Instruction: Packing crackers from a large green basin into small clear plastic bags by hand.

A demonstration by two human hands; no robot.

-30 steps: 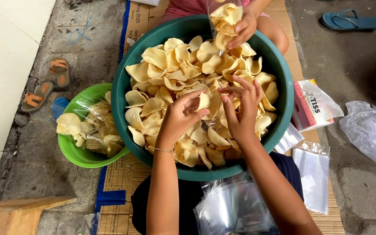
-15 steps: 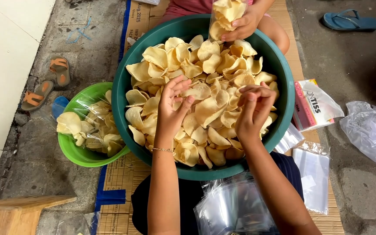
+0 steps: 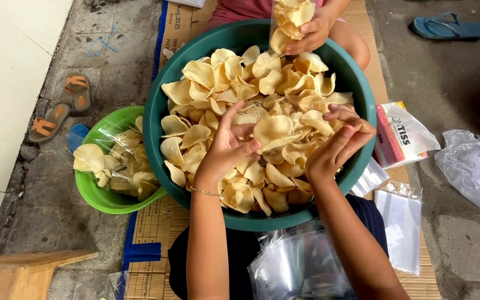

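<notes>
Flattened cardboard (image 3: 173,25) on concrete floor (image 3: 112,61).
Carrying teal basin (image 3: 356,94) centre, green bowl (image 3: 93,191) left, clear bags (image 3: 404,222) lower right; sandals (image 3: 62,105) upper left.

Small light-green plastic bowl (image 3: 93,191) left, clear bagged crackers (image 3: 119,162) inside. Pair of small orange-strapped brown sandals (image 3: 62,106) on grey concrete floor (image 3: 106,72). Blue flip-flop (image 3: 445,26) top right. Pink-and-white printed plastic packet (image 3: 404,135) beside flat clear plastic bags (image 3: 401,222). Crumpled clear plastic bag (image 3: 473,166) far right. Wooden plank corner (image 3: 23,272) bottom left.
</notes>
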